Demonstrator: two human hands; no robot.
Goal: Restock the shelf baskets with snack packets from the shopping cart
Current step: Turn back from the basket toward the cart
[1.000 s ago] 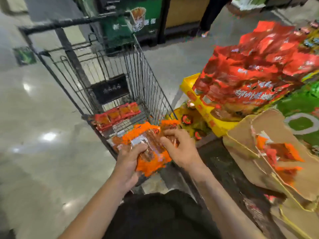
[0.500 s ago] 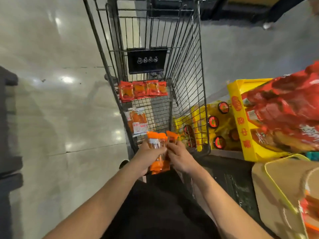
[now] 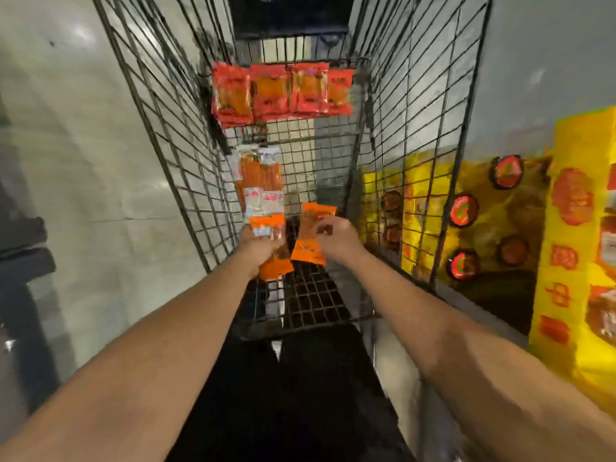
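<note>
Over the shopping cart [image 3: 416, 135], the left hand [image 3: 258, 250] is gripping orange packets [image 3: 275, 266]; the right hand [image 3: 336, 240] is pinching another packet [image 3: 311, 241].

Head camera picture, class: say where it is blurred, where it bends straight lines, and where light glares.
Head view: the right hand and its orange packet are smeared by blur; the cart wires splay outward, a wide-angle bend; pale glare patches lie on the floor; the yellow display looks blocky and over-bright.

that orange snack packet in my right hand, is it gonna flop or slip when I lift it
The orange packet looks thin and glossy, so probably light, bendy, and a bit slippery. Your right hand pinches its side, so the free ends may droop.
</note>
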